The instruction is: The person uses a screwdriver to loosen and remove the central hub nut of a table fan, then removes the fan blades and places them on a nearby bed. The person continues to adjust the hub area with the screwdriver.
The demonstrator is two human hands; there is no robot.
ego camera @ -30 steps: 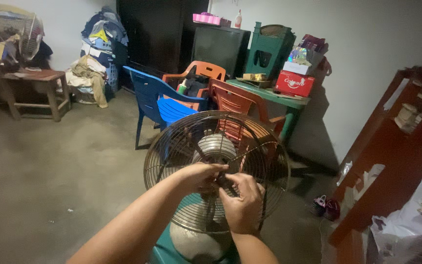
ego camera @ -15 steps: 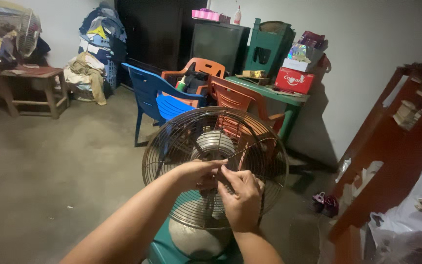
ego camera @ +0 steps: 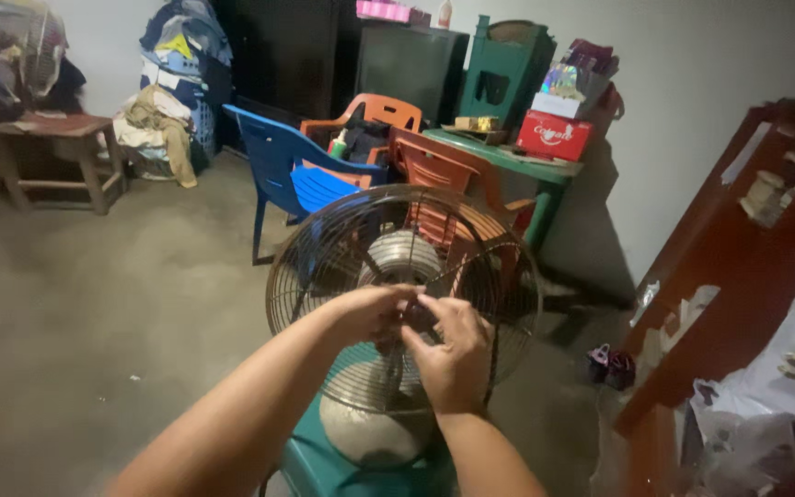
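fan (ego camera: pixel 397 276), round and wire-caged, stood tilted on a green stool (ego camera: pixel 324 469) close in front of the person, its pale motor housing (ego camera: pixel 370 428) low behind the cage. both hands met at the middle of the wire grille (ego camera: pixel 324 239). left hand (ego camera: pixel 370 311) was curled, fingers bent against the wires at the hub; whether it pinched anything small could not be told. right hand (ego camera: pixel 453 345) was half closed, fingertips pressed together on the grille beside the left, touching or nearly touching it; what it held, if anything, was hidden. just behind the fan stood an orange chair (ego camera: pixel 439 170), with a blue chair (ego camera: pixel 296 175) to its left and another orange one farther back. a green table (ego camera: pixel 517 166) behind them bore a red box (ego camera: pixel 554 135). a dark cabinet (ego camera: pixel 407 60) stood against the far wall. well off to the left, a wooden table (ego camera: pixel 57 138) and a heap of clothes (ego camera: pixel 163 120). a red-brown shelf (ego camera: pixel 738 248) ran along the right, with a white bag (ego camera: pixel 784 377) below it. the floor (ego camera: pixel 94 304) was grey concrete.
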